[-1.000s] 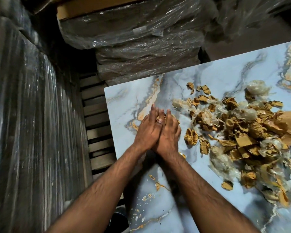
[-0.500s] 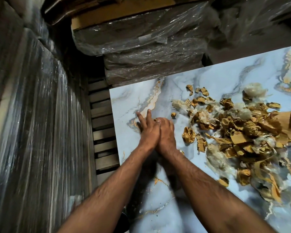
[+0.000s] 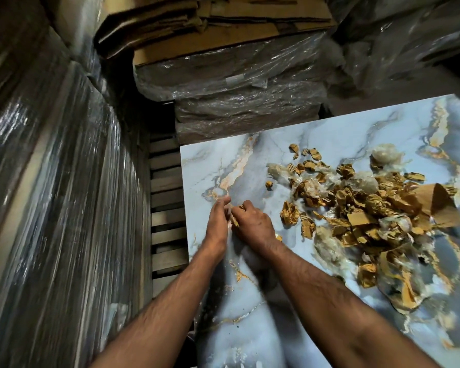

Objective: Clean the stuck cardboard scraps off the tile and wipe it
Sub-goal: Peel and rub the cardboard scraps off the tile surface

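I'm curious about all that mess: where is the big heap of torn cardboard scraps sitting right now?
In the head view the heap of scraps lies on the right part of the marbled tile, right of the right hand.

Plastic-wrapped stacks (image 3: 237, 83) topped with flattened cardboard boxes (image 3: 213, 19) stand behind a slatted wooden pallet (image 3: 166, 205).

Glossy marbled tile (image 3: 329, 144), torn brown cardboard scraps (image 3: 356, 208), shiny plastic-wrapped stacks (image 3: 237, 83).

Both forearms reach toward 12 o'clock, wrists nearly touching; left hand (image 3: 218, 221) and right hand (image 3: 252, 224) meet with fingers curled.
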A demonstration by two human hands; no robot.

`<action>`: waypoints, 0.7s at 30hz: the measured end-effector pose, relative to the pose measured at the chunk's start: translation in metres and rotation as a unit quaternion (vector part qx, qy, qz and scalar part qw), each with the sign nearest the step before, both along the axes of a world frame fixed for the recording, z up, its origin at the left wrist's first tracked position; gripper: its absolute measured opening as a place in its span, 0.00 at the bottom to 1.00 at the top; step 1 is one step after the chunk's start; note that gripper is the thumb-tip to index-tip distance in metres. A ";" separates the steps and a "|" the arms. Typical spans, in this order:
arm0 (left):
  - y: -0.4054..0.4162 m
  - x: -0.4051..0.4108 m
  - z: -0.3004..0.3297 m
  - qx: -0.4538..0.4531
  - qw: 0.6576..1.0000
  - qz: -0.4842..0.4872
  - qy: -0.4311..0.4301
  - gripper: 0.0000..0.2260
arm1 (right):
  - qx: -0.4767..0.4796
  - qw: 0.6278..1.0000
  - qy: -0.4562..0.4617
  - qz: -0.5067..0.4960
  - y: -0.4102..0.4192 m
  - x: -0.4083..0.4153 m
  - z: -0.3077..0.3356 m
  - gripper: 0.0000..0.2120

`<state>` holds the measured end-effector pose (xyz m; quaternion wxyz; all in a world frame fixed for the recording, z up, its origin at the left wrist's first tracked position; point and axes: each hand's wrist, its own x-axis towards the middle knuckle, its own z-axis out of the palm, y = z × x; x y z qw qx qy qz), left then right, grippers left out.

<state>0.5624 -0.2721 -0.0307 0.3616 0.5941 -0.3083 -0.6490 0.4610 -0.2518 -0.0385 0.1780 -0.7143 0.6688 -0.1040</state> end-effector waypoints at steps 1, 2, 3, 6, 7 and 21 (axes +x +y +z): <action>0.003 0.000 -0.002 -0.011 1.000 0.011 -0.015 0.15 | 0.004 1.000 -0.022 -0.011 0.002 -0.004 0.005 0.14; 0.007 -0.001 -0.002 -0.037 0.998 0.015 -0.053 0.13 | -0.006 0.998 -0.051 -0.031 0.006 -0.009 0.009 0.13; 0.012 -0.003 -0.004 -0.074 0.992 0.007 -0.100 0.12 | -0.017 0.996 -0.071 -0.052 0.011 -0.014 0.016 0.12; 0.031 -0.010 -0.009 -0.191 0.936 -0.111 -0.273 0.15 | -0.060 0.988 -0.102 -0.096 0.024 -0.035 0.023 0.14; 0.039 -0.013 -0.013 -0.229 0.903 -0.167 -0.322 0.20 | -0.075 0.984 -0.115 -0.111 0.029 -0.043 0.024 0.14; 0.049 -0.054 -0.037 -0.319 0.697 -0.368 -0.526 0.20 | -0.088 0.971 -0.067 -0.211 0.107 -0.062 -0.012 0.14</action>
